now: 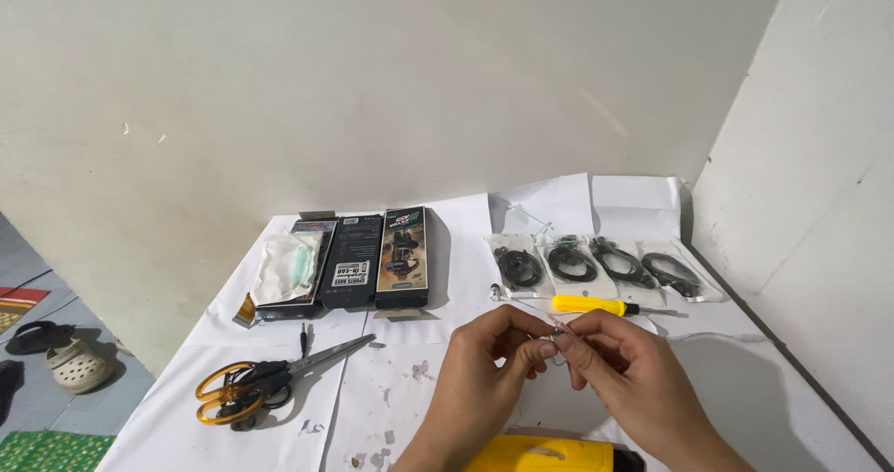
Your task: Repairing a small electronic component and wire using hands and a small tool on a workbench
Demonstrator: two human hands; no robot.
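Note:
My left hand [489, 365] and my right hand [629, 370] meet above the white paper-covered table [391, 407], fingertips pinched together on a thin pale wire [559, 337] between them. The wire is small and mostly hidden by my fingers. Just beyond my hands lies a yellow-handled screwdriver [591, 304]. A yellow object [540, 453] sits right below my wrists at the frame's bottom edge.
Yellow-handled scissors [270, 379] lie at the left. Three dark small boxes [354, 262] stand in a row behind, one open with white packing. Several clear bags of black cables [605, 265] line the back right. Walls close the back and right; sandals [65, 356] on the floor at left.

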